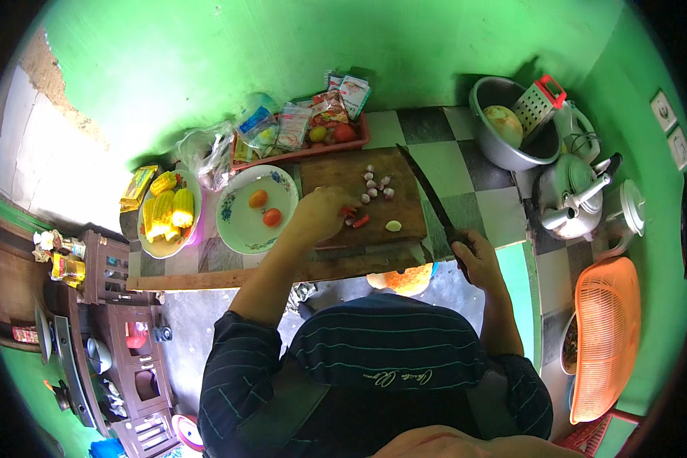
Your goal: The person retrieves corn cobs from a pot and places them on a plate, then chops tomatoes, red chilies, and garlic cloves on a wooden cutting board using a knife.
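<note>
My left hand [326, 213] is over the left half of a wooden cutting board [329, 166], its fingertips at pieces of red chili [360, 221]. Whether it grips any of them is hidden by the fingers. My right hand [481, 260] holds a long knife by its handle, off the board's right side. The dark knife blade [426, 186] points away from me, along the board's right edge. Several small pinkish bulbs [371, 184], shallots or garlic cloves, lie on the board. A pale green cut piece [393, 226], perhaps lime, rests near the front right corner.
Left of the board, a floral plate [240, 229] holds two tomatoes [272, 217], beside a plate of corn [163, 212]. Behind stands a red tray [309, 156] of packets and produce. At right are a grey basin [509, 151] with a grater [535, 109], a kettle [572, 194] and an orange basket [607, 338].
</note>
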The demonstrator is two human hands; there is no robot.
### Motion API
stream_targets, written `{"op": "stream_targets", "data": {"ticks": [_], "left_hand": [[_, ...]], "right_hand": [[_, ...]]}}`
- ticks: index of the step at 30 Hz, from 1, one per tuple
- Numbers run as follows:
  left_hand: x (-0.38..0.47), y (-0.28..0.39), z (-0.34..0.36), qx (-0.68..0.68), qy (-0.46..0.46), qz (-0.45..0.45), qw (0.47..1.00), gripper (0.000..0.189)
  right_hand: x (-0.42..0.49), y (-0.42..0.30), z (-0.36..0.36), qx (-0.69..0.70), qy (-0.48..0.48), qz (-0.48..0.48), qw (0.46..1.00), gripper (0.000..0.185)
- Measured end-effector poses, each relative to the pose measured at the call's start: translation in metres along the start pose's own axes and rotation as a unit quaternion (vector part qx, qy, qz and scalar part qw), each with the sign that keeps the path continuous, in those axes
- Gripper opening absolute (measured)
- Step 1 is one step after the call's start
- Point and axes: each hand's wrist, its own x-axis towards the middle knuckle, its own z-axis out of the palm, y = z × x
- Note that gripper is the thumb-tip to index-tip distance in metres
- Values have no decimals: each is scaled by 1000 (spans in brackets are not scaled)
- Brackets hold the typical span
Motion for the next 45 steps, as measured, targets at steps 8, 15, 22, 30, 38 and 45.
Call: {"op": "stream_targets", "data": {"ticks": [8, 15, 22, 30, 38, 45], "left_hand": [[13, -17, 2, -33, -26, -45, 998, 21], [16, -17, 4, -103, 65, -83, 989, 15], [15, -39, 6, -657, 35, -200, 726, 21], [5, -22, 15, -954, -47, -83, 284, 22], [-8, 42, 8, -115, -1, -157, 981, 21], [-7, 39, 13, -24, -31, -123, 992, 24]], "right_hand": [[-8, 0, 7, -24, -30, -42, 998, 36], [1, -1, 15, -39, -36, -52, 997, 40], [6, -7, 13, -7, -50, -39, 998, 39], [12, -7, 18, -13, -64, -31, 997, 38], [12, -2, 13, 17, -61, -19, 998, 37], [-4, -14, -21, -29, -113, -14, 993, 43]]}}
